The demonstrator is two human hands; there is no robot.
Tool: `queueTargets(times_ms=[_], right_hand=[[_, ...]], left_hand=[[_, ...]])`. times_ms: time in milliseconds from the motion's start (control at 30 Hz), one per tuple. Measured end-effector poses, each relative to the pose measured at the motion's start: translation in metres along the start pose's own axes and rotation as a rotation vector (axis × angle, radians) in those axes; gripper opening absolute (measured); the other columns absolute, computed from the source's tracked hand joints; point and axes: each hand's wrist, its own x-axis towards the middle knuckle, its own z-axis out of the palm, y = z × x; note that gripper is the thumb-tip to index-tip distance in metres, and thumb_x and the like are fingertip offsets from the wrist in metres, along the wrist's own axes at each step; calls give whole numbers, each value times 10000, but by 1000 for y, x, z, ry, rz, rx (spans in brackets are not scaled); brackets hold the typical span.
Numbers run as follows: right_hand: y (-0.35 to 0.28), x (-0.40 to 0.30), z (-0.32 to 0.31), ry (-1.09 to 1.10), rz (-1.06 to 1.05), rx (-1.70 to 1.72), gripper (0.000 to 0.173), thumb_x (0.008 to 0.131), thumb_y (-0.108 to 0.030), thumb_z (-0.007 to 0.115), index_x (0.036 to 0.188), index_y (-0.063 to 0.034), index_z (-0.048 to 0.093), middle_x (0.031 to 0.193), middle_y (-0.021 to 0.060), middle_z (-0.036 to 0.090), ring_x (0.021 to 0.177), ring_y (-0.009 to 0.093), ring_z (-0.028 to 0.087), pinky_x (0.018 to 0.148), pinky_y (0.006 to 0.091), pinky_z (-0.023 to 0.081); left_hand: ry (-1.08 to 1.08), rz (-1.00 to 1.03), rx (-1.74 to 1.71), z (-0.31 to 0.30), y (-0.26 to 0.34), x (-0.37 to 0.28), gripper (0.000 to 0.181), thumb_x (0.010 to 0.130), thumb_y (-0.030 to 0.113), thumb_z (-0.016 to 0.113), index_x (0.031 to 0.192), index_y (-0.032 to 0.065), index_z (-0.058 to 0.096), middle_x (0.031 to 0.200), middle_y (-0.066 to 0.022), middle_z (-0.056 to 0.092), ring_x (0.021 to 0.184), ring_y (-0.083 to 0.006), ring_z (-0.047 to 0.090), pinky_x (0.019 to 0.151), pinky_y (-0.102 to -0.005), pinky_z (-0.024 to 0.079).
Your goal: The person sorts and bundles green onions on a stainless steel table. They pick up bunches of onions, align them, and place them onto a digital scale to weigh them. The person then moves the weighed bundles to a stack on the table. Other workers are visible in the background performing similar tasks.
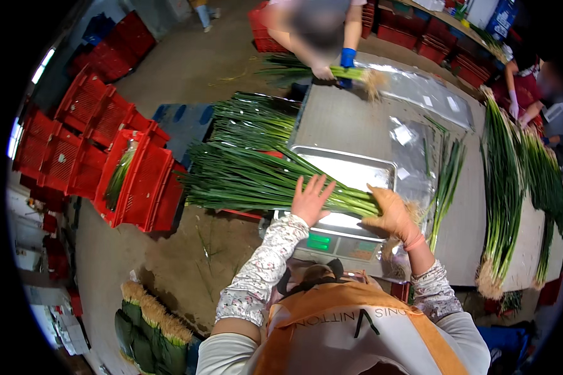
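A loose bunch of long green onions (262, 180) lies across the metal pan (342, 161) of a weighing scale, leaves to the left and roots to the right. My left hand (312, 199), bare, rests on top of the stalks with its fingers spread. At the pale root end my right hand (390, 211), in an orange glove, is curled around the stalks; part of its grip is hidden. The scale's green-lit display (319, 241) faces me below the pan. Beside my right hand, a few thinner green onions (446, 187) lie on the table.
Plastic film (410, 145) with white labels covers part of the table (464, 234). Large green onion bundles (502, 197) lie at right. Red crates (136, 183) stand left; wrapped bundles (155, 323) sit on the floor. Across from me a co-worker's gloved hand (323, 71) holds another bunch.
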Motion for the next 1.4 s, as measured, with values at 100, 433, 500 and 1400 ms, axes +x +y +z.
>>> queueTargets(times_ms=[100,433,500,1400], right_hand=[[28,-26,-11,244,263,158,647,729,-333,650,1241,3,442,1126,199,539,1031,327,515,902,363,389],[103,-127,16,582,764,409,556,899,-389,450,1293,-1,390,1309,188,407,1197,273,397,996,342,298],[117,-143,27,439,868,76,609,854,-404,512,1279,14,386,1177,216,500,1088,322,481,918,369,366],[-26,-17,-9,289,-35,-180,249,708,-213,667,902,-59,648,874,81,610,807,259,574,744,373,440]], left_hand=[[9,3,4,7,1,0,831,689,400,697,1372,168,285,1391,-117,296,1289,-287,264,1041,-542,146],[187,-136,-109,-23,-16,-29,900,670,402,675,1388,125,208,1437,-149,159,1327,-336,156,1019,-607,67],[330,-276,-99,-35,-37,-40,874,676,387,665,1370,82,231,1421,-152,191,1317,-344,171,1008,-616,58],[327,-187,-155,-29,-18,-65,486,716,266,628,1156,108,495,1291,-120,385,1267,-310,275,1010,-576,127]])
